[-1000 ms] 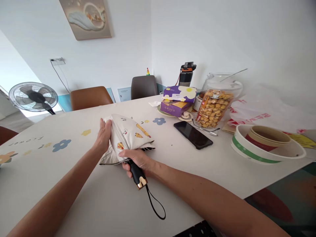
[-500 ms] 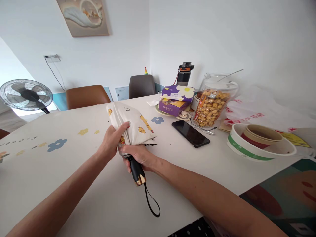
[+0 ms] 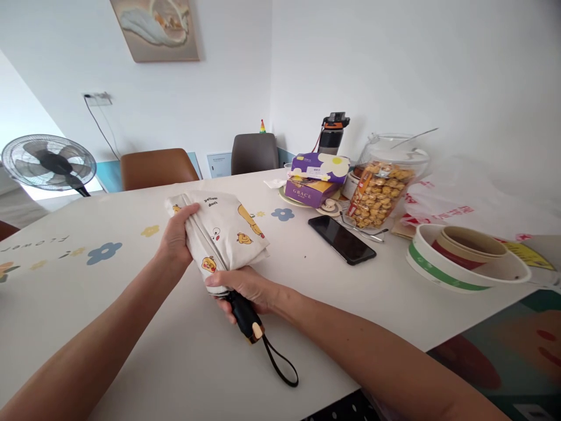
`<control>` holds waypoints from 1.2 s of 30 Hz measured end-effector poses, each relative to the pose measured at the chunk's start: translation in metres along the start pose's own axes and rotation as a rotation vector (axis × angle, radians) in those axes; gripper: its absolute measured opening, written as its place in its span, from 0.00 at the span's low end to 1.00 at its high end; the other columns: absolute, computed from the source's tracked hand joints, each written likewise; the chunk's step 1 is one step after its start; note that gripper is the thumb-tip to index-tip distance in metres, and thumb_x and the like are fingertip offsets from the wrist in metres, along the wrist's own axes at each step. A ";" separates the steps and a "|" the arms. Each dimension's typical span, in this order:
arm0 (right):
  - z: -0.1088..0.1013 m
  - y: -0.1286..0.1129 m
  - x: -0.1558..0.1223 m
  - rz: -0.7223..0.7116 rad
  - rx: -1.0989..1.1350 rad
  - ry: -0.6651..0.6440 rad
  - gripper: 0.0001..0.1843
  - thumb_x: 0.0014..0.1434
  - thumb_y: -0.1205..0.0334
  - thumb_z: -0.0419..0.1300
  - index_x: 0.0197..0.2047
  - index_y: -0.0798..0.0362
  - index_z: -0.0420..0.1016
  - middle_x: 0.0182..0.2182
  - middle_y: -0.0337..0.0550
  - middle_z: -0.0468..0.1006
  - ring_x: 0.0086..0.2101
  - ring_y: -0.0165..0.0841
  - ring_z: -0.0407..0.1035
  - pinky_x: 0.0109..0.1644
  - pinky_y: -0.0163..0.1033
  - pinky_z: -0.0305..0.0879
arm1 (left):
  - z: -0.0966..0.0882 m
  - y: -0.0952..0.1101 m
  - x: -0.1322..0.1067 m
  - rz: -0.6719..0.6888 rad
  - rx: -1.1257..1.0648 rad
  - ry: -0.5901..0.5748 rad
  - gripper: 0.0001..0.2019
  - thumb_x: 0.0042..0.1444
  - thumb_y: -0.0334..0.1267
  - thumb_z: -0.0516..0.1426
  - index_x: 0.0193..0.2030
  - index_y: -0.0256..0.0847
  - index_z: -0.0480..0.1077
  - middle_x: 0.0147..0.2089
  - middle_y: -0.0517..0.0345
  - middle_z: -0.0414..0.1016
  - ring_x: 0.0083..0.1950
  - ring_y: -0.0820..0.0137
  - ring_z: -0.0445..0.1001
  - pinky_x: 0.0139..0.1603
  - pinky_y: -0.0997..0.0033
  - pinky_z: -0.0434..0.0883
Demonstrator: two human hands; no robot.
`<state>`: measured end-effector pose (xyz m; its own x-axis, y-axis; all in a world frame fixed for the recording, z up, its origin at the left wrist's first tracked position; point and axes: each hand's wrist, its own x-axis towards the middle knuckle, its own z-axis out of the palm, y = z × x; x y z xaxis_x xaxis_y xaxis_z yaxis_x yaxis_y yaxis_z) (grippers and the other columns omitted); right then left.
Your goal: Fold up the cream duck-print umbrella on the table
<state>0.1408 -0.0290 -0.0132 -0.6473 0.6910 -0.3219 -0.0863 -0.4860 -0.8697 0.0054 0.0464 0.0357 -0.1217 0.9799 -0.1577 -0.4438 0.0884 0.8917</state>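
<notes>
**Two hands on a little duck umbrella**

The folded umbrella [image 3: 219, 248] is just above the white table [image 3: 131, 351], near the front edge; both hands hold it up, so it is not lying down. The right hand [image 3: 245, 286] is wrapped round the black handle [image 3: 245, 318] with its fingers curled shut on it; I think that grip holds the whole thing steady. The left hand [image 3: 175, 240] is closed round the far end of the cream cloth [image 3: 230, 225], the part with yellow ducks on it; it squeezes the loose folds together, and that looks like why the cloth sits in a bunch and does not flop open. The umbrella is tilted, with its top end away and to the left and its handle end near the person. The black strap [image 3: 283, 368] droops from the handle toward the table, since no hand holds it. Off to the right, well apart from the hands, are a black phone [image 3: 342, 238], a jar of popcorn [image 3: 381, 196], a purple box [image 3: 313, 184] and some stacked paper bowls [image 3: 468, 260]; a fan [image 3: 48, 164] stands past the table on the left.
</notes>
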 end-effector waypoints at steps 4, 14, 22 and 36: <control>0.000 -0.001 0.001 -0.125 0.109 -0.013 0.21 0.44 0.54 0.64 0.39 0.56 0.67 0.35 0.44 0.70 0.22 0.29 0.69 0.17 0.34 0.67 | 0.000 0.000 -0.001 0.038 -0.019 -0.017 0.15 0.45 0.39 0.60 0.41 0.38 0.72 0.39 0.52 0.77 0.41 0.58 0.75 0.43 0.60 0.75; 0.005 0.000 0.004 -0.227 0.158 0.063 0.19 0.45 0.54 0.64 0.37 0.56 0.69 0.27 0.39 0.71 0.19 0.26 0.65 0.13 0.30 0.59 | -0.007 -0.005 0.006 0.035 -0.022 -0.060 0.17 0.46 0.43 0.59 0.43 0.39 0.71 0.39 0.51 0.77 0.42 0.57 0.75 0.43 0.60 0.75; 0.013 0.003 0.003 -0.386 0.248 0.104 0.25 0.42 0.56 0.67 0.44 0.54 0.69 0.35 0.42 0.71 0.29 0.33 0.71 0.24 0.37 0.71 | -0.005 -0.003 0.003 0.054 -0.010 -0.049 0.18 0.46 0.43 0.59 0.44 0.39 0.71 0.40 0.51 0.76 0.42 0.57 0.75 0.43 0.59 0.74; 0.006 -0.001 0.003 -0.124 0.282 -0.025 0.16 0.44 0.58 0.65 0.34 0.55 0.66 0.27 0.37 0.68 0.18 0.21 0.58 0.15 0.26 0.54 | -0.013 -0.009 0.016 0.000 0.027 -0.016 0.16 0.44 0.43 0.59 0.40 0.39 0.71 0.35 0.51 0.76 0.40 0.57 0.75 0.42 0.60 0.74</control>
<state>0.1345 -0.0295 -0.0114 -0.6366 0.7427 -0.2077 -0.3700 -0.5305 -0.7627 -0.0040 0.0589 0.0200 -0.1076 0.9826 -0.1515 -0.4201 0.0932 0.9027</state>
